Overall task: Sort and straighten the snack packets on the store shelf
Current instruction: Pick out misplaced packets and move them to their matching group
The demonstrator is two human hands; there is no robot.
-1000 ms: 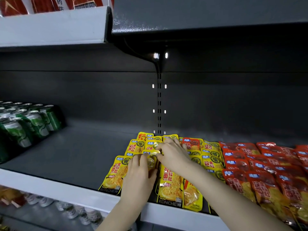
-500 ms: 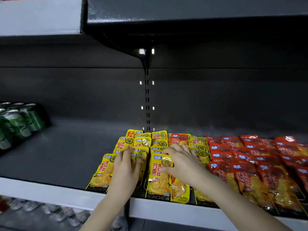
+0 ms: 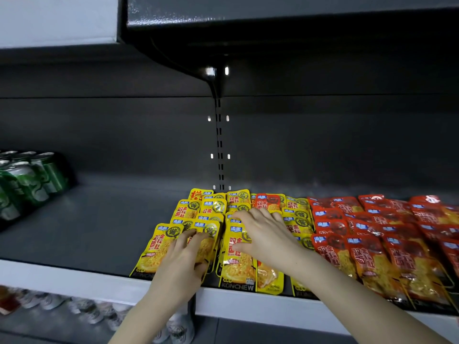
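Note:
Yellow snack packets [image 3: 188, 212] lie in overlapping rows on the dark shelf [image 3: 82, 232], near its middle. Red snack packets [image 3: 387, 234] fill the shelf to their right, and one red packet [image 3: 267, 201] sits among the yellow ones at the back. My left hand [image 3: 185, 259] rests flat, fingers spread, on the front left yellow packets. My right hand [image 3: 263, 234] lies palm down with straight fingers on the yellow column beside it, above a front packet marked KONCHEW [image 3: 236, 269].
Green drink cans [image 3: 29, 182] stand at the shelf's far left. The shelf's pale front edge [image 3: 74, 279] runs below the packets. More cans [image 3: 92, 311] stand on the lower shelf. An upper shelf [image 3: 273, 11] overhangs close above.
Both hands have drawn back toward the shelf front over the yellow packets. My right hand now lies flat where it earlier touched packets further back. The view shifted left and down.

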